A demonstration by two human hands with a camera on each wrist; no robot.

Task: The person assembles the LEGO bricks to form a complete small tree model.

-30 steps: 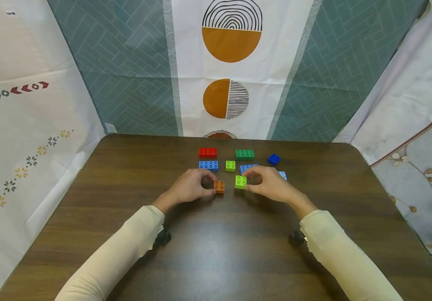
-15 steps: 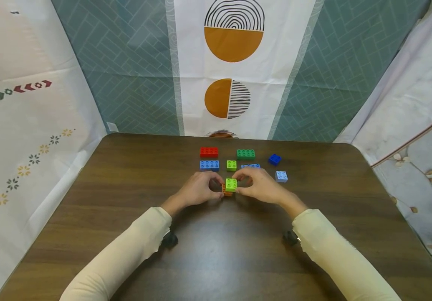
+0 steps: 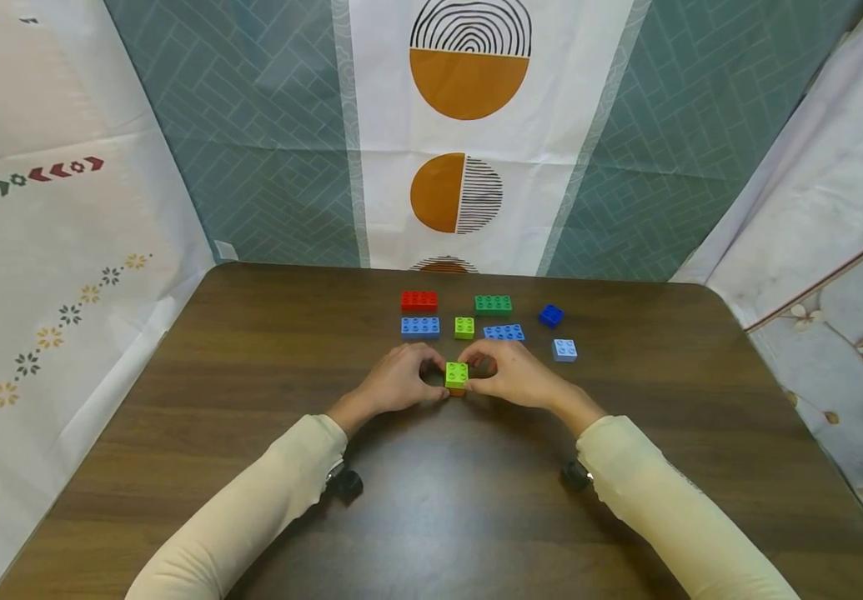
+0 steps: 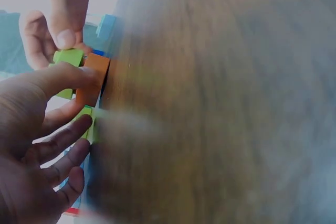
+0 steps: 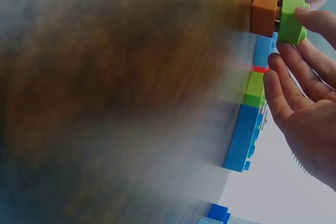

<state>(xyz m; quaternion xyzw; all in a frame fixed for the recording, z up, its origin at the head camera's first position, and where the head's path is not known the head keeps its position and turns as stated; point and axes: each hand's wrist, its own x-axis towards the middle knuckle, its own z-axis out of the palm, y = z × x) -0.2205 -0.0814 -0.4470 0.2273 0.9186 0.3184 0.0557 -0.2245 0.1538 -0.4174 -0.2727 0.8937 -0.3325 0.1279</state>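
Note:
My left hand (image 3: 395, 380) pinches an orange toy building brick (image 5: 264, 11) between thumb and fingers, low over the table (image 3: 416, 508). A lime green 2x2 brick (image 3: 457, 374) is pinched by my right hand (image 3: 512, 373), directly above the orange one. In the right wrist view the orange studs show in a narrow gap under the lime brick. From the head view the lime brick hides most of the orange brick. The two hands face each other, fingertips close together.
Behind the hands lie a red brick (image 3: 419, 301), a green brick (image 3: 493, 305), two blue bricks (image 3: 419, 327), another lime brick (image 3: 464, 327), a dark blue brick (image 3: 550, 315) and a light blue brick (image 3: 564, 350). Patterned cloths hang past the table's far edge and sides.
The right hand has brought the lime brick leftward, from beside the orange brick to over it. The left hand has shifted slightly right with the orange brick.

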